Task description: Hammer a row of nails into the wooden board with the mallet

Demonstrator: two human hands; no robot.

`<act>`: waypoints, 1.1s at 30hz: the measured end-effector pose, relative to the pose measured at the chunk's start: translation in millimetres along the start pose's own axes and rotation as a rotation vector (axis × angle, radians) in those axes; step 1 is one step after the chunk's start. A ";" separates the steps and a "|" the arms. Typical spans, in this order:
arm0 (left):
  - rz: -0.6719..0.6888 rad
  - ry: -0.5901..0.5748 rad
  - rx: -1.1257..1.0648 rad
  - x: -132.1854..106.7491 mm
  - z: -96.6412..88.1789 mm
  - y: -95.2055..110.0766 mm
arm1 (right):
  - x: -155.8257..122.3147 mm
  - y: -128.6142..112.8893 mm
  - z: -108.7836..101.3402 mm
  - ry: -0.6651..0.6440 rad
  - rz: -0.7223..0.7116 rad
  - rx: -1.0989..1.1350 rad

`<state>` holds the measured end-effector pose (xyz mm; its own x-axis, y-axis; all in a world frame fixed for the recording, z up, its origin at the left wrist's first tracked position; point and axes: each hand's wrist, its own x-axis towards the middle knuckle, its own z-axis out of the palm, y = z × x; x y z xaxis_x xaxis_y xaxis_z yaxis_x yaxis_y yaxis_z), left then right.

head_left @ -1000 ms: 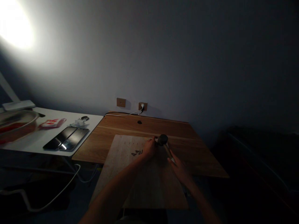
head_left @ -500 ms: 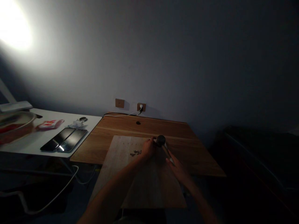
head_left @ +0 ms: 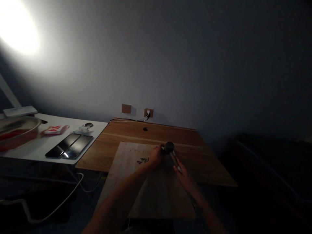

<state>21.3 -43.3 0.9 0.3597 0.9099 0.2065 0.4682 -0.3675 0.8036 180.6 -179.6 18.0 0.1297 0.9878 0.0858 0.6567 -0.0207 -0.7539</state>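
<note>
A pale wooden board point(head_left: 136, 195) lies over the front of a brown wooden table point(head_left: 126, 133). My right hand point(head_left: 185, 177) is closed round the handle of a dark-headed hammer point(head_left: 169, 148), whose head hovers just right of my left hand. My left hand point(head_left: 156, 155) rests on the board with fingers pinched together at the far side; what they hold is too small to make out. Several small nails point(head_left: 143, 160) lie loose on the board just left of that hand.
A white side table point(head_left: 39, 149) at the left carries two dark phones point(head_left: 69, 146), a red-and-white packet point(head_left: 55, 129) and a tray point(head_left: 17, 128). Wall sockets point(head_left: 148, 112) with a white cable sit behind the table. White cables trail on the dark floor point(head_left: 60, 201). The right side is in darkness.
The hammer head and both hands have barely shifted, the head staying close to my left hand's fingertips. The view has wobbled slightly.
</note>
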 end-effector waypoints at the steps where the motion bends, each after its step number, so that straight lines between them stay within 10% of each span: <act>1: -0.007 0.004 -0.003 2.3 -2.8 0.8 | 0.6 2.6 0.8 0.024 -0.009 0.002; 13: 0.417 -0.529 0.594 -36.7 -126.7 18.4 | 1.2 15.3 2.2 -0.009 0.043 -0.078; 33: 0.427 -0.432 0.603 -38.1 -130.8 9.3 | -4.0 12.4 5.8 0.055 0.013 -0.089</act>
<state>-93.7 -56.2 73.5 0.8218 0.5619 0.0946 0.5277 -0.8132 0.2455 184.0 -182.9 4.5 0.1779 0.9775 0.1137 0.7177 -0.0499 -0.6945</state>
